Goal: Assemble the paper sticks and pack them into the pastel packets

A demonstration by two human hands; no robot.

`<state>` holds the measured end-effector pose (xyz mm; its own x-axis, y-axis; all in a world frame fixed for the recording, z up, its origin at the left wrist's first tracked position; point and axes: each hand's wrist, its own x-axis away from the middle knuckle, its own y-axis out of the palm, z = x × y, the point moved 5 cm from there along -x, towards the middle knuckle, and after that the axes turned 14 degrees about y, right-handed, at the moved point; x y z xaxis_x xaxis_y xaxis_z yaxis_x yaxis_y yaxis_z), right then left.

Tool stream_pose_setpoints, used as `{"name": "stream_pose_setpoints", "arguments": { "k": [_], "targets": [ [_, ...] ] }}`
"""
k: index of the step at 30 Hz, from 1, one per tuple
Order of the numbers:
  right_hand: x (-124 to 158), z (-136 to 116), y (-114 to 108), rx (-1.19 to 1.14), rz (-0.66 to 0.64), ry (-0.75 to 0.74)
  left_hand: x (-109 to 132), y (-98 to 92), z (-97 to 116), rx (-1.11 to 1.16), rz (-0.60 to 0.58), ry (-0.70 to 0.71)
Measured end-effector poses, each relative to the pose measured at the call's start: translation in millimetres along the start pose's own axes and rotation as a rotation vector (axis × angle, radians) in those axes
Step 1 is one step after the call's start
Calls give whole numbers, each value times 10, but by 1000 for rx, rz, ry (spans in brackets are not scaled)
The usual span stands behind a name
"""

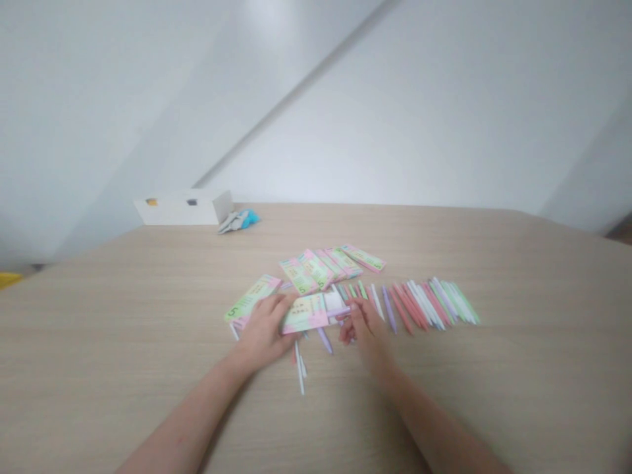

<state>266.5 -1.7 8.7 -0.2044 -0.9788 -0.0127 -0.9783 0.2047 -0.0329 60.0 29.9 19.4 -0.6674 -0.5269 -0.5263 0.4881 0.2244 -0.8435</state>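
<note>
My left hand [266, 332] grips a small pink and green printed pen box [306, 312] by its left end. A white flap stands out at the box's right end. My right hand [363, 326] pinches a purple pen [338, 312], whose far end meets that open end; how far it is inside I cannot tell. Under the box lie another purple pen [324, 340] and a few white pens [299, 368]. A similar box [254, 297] rests just beyond my left hand.
Several printed boxes [320, 268] lie overlapping behind my hands. To the right spreads a row of pink, white, purple and green pens [434, 303]. A white box [182, 208] stands at the back left, with a grey and blue crumpled item [239, 221] beside it.
</note>
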Motion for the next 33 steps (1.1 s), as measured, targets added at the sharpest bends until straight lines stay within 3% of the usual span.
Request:
{"name": "stream_pose_setpoints", "arguments": {
  "k": [23, 33],
  "targets": [
    [-42, 109, 56, 266, -11, -100, -19, -22, 30, 25, 11, 10],
    [-1, 58, 65, 264, -30, -104, -21, -17, 30, 24, 14, 2]
  ]
}}
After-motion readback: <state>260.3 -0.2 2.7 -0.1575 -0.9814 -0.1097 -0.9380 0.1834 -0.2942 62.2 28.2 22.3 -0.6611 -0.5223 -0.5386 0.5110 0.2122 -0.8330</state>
